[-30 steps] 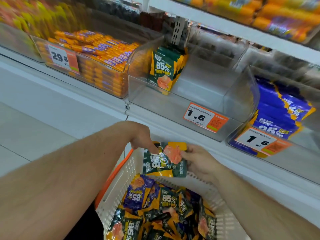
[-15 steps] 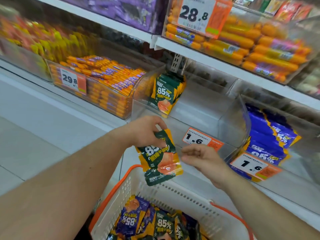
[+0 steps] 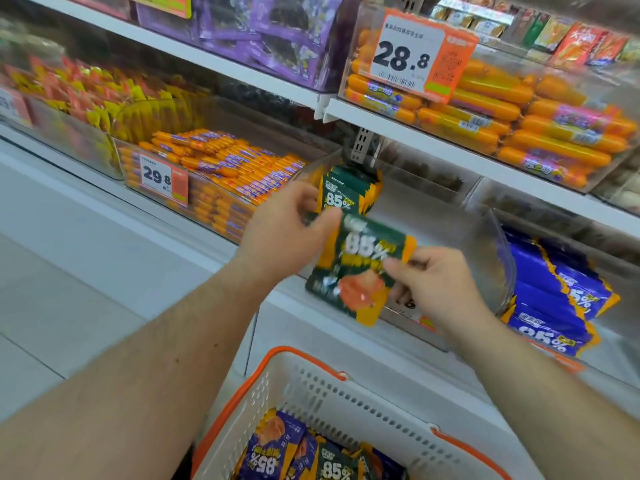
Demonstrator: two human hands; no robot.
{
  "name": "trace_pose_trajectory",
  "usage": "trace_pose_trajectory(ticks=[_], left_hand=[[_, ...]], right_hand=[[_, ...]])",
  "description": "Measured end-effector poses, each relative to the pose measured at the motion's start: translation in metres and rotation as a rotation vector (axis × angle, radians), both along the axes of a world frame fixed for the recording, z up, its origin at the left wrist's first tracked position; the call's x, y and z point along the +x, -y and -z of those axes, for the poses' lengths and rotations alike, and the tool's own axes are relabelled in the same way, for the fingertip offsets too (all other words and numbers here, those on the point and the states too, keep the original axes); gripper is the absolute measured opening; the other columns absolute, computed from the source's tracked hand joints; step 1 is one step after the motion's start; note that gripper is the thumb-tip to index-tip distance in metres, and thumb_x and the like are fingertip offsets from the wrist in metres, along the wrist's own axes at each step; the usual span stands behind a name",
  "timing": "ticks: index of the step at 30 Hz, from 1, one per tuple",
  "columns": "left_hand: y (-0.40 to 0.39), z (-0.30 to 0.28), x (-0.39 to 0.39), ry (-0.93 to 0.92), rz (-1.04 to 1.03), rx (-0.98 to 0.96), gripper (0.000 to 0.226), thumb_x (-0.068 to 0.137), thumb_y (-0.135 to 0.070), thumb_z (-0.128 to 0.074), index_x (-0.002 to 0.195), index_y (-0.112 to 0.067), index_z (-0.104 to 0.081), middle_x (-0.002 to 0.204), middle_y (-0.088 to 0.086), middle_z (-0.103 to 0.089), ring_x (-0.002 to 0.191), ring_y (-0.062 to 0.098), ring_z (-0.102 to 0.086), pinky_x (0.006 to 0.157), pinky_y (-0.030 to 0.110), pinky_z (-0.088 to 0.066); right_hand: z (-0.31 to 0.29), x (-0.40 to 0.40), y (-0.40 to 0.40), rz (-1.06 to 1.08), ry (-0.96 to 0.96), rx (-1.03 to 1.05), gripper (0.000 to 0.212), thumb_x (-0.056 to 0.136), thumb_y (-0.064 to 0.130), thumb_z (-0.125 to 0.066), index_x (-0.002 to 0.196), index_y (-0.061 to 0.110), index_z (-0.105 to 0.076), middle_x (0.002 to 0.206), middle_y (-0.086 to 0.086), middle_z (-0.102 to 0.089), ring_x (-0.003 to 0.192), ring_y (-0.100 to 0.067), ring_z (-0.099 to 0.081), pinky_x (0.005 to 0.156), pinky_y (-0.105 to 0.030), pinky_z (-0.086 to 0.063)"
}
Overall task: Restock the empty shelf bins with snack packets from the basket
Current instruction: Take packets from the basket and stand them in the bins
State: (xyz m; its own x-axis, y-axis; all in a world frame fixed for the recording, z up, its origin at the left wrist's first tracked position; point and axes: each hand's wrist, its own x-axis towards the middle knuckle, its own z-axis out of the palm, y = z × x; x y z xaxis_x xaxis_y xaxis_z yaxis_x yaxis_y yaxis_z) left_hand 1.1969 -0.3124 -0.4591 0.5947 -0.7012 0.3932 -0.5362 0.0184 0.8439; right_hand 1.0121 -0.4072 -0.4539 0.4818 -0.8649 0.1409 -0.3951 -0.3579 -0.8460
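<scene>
A green and orange "85%" snack packet (image 3: 360, 268) hangs in front of a clear shelf bin (image 3: 485, 244). My left hand (image 3: 287, 233) pinches its upper left corner. My right hand (image 3: 433, 282) pinches its right edge. A few matching green packets (image 3: 349, 192) stand upright at the bin's back left; the rest of the bin is bare. Below, a white basket with an orange rim (image 3: 332, 389) holds several green and purple packets (image 3: 311, 455).
A bin of blue "85%" packets (image 3: 554, 299) sits to the right. Orange sausage sticks (image 3: 225, 168) fill the bin to the left, behind a 29.8 price tag. The upper shelf (image 3: 450, 133) overhangs with orange sausages and a 28.8 tag.
Both hands have lifted the green packet from over the basket up to the front of the clear bin. My right hand let go half a second ago and now pinches it again.
</scene>
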Motion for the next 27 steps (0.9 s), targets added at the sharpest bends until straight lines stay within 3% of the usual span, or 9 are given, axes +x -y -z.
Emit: trace_pose_trajectory(ticks=[2, 4, 6, 9, 13, 17, 21, 23, 27], left_hand=[[0.002, -0.002, 0.009, -0.105, -0.159, -0.059, 0.025, 0.091, -0.04, -0.06, 0.111, -0.027, -0.056, 0.099, -0.015, -0.061, 0.089, 0.006, -0.06, 0.083, 0.033, -0.05], [0.006, 0.004, 0.017, -0.079, -0.252, 0.027, 0.035, 0.089, -0.038, -0.06, 0.12, -0.021, -0.055, 0.113, -0.004, -0.059, 0.1, 0.019, -0.06, 0.09, 0.043, -0.05], [0.011, 0.013, 0.018, 0.0, -0.275, 0.172, 0.047, 0.086, -0.036, -0.063, 0.126, -0.014, -0.05, 0.126, 0.006, -0.053, 0.114, 0.027, -0.053, 0.095, 0.047, -0.047], [0.016, 0.023, 0.01, 0.081, -0.282, 0.353, 0.061, 0.082, -0.039, -0.067, 0.13, -0.011, -0.042, 0.135, 0.012, -0.039, 0.125, 0.033, -0.04, 0.098, 0.047, -0.038], [0.021, 0.032, 0.004, 0.114, -0.289, 0.494, 0.093, 0.076, -0.056, -0.069, 0.145, -0.013, -0.024, 0.157, 0.009, -0.01, 0.141, 0.034, -0.019, 0.111, 0.049, -0.024], [0.028, 0.036, 0.0, 0.098, -0.284, 0.496, 0.108, 0.074, -0.065, -0.068, 0.15, -0.013, -0.013, 0.16, 0.007, -0.001, 0.145, 0.033, -0.012, 0.113, 0.049, -0.02], [0.031, 0.039, -0.004, 0.099, -0.288, 0.475, 0.112, 0.073, -0.066, -0.068, 0.151, -0.012, -0.008, 0.16, 0.005, -0.001, 0.146, 0.031, -0.01, 0.114, 0.049, -0.019], [0.032, 0.039, -0.005, 0.102, -0.289, 0.476, 0.113, 0.075, -0.065, -0.067, 0.152, -0.011, -0.005, 0.161, 0.004, 0.0, 0.146, 0.03, -0.009, 0.114, 0.049, -0.019], [0.034, 0.039, -0.008, 0.105, -0.3, 0.492, 0.116, 0.077, -0.066, -0.066, 0.152, -0.009, 0.001, 0.161, 0.005, 0.003, 0.147, 0.029, -0.007, 0.114, 0.048, -0.019]], right_hand=[[-0.017, 0.004, 0.009, 0.091, 0.086, -0.15, 0.033, 0.088, 0.014, -0.071, 0.056, 0.019, -0.065, 0.049, -0.007, -0.064, 0.042, -0.01, -0.056, 0.058, -0.033, -0.05], [-0.031, 0.01, 0.018, 0.158, 0.132, -0.293, 0.03, 0.088, 0.018, -0.07, 0.059, 0.024, -0.066, 0.05, 0.002, -0.064, 0.047, -0.006, -0.061, 0.062, -0.032, -0.054], [-0.038, 0.022, 0.029, 0.198, 0.091, -0.412, 0.027, 0.088, 0.027, -0.069, 0.061, 0.021, -0.069, 0.054, 0.004, -0.067, 0.059, -0.011, -0.067, 0.069, -0.035, -0.057], [-0.033, 0.048, 0.053, 0.18, -0.077, -0.483, 0.032, 0.088, 0.031, -0.067, 0.066, 0.009, -0.071, 0.064, -0.011, -0.069, 0.071, -0.026, -0.067, 0.074, -0.041, -0.054], [-0.012, 0.083, 0.083, 0.163, -0.222, -0.346, 0.043, 0.087, 0.033, -0.069, 0.063, -0.001, -0.064, 0.07, -0.021, -0.069, 0.076, -0.032, -0.068, 0.074, -0.045, -0.056], [0.005, 0.108, 0.095, 0.175, -0.275, -0.214, 0.054, 0.084, 0.029, -0.075, 0.047, 0.016, -0.037, 0.06, -0.016, -0.054, 0.08, -0.034, -0.071, 0.073, -0.052, -0.057], [0.018, 0.127, 0.105, 0.177, -0.267, -0.075, 0.033, 0.083, 0.026, -0.073, 0.06, 0.011, -0.055, 0.082, -0.012, -0.071, 0.083, -0.033, -0.072, 0.075, -0.051, -0.059], [0.022, 0.131, 0.108, 0.211, -0.241, -0.005, 0.028, 0.083, 0.025, -0.074, 0.068, 0.011, -0.054, 0.09, -0.013, -0.072, 0.083, -0.031, -0.072, 0.077, -0.048, -0.06], [0.019, 0.13, 0.103, 0.251, -0.309, 0.051, 0.029, 0.09, 0.031, -0.068, 0.075, 0.01, -0.054, 0.074, -0.01, -0.074, 0.075, -0.025, -0.075, 0.08, -0.041, -0.061]])
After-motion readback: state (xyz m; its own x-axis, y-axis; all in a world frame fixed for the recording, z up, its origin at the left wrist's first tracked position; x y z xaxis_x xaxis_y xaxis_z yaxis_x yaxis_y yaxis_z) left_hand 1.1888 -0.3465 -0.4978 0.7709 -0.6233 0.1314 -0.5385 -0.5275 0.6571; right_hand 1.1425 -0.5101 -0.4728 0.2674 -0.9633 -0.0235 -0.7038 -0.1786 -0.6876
